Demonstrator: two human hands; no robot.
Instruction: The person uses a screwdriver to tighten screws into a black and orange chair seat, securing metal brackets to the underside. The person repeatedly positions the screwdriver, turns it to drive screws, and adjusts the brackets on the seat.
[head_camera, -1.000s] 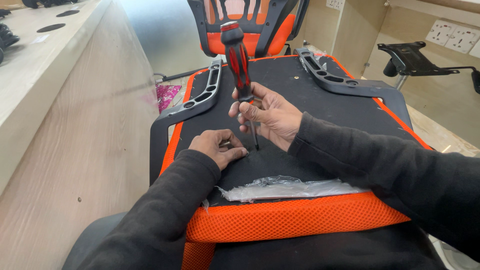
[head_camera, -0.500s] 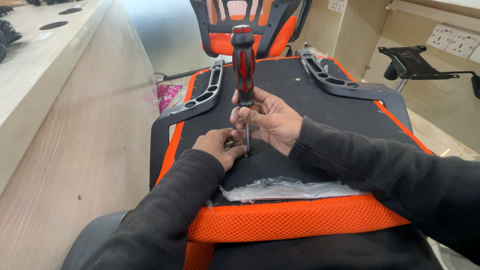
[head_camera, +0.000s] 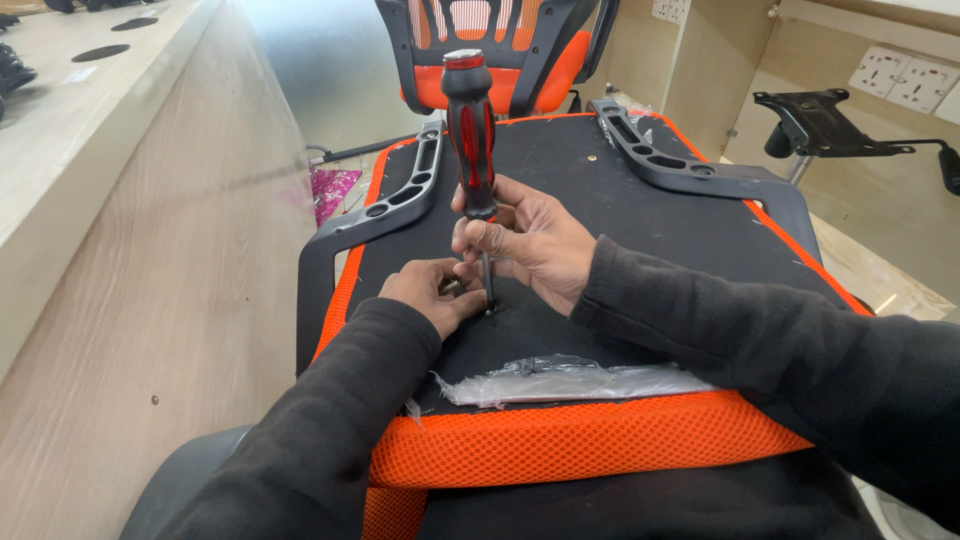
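Compared with a second earlier, the screwdriver (head_camera: 470, 130) had swung from a lean to dead upright, and its tip had moved down onto the spot by the left fingers.

Right hand (head_camera: 530, 240) was closed around the lower end of the red and black handle, right where the metal shaft comes out, so the tool stood straight over the fastening point instead of wobbling. Gripping that low looked like a steadying hold more than a turning one, I'd guess.

Left hand (head_camera: 432, 292) sat just beside the tip, fingers pinched together on something tiny at the base of the shaft. Couldn't tell what, it was hidden under the fingertips, but it made sense as guiding the tip and keeping it from skating off.

All of that was happening on the black fabric underside of an upturned orange mesh chair seat (head_camera: 620, 200), which put the fixing points facing up.

Two black plastic armrest brackets (head_camera: 400, 200) lay on the seat, one along each side, well apart from the hands. A scrap of clear plastic wrap (head_camera: 570, 380) lay near the front edge, between the hands and the orange mesh.

Further out: another orange chair back (head_camera: 500, 50) behind, a black metal seat plate (head_camera: 820, 120) off to the right, and a pale wooden desk panel (head_camera: 150, 280) on the left.
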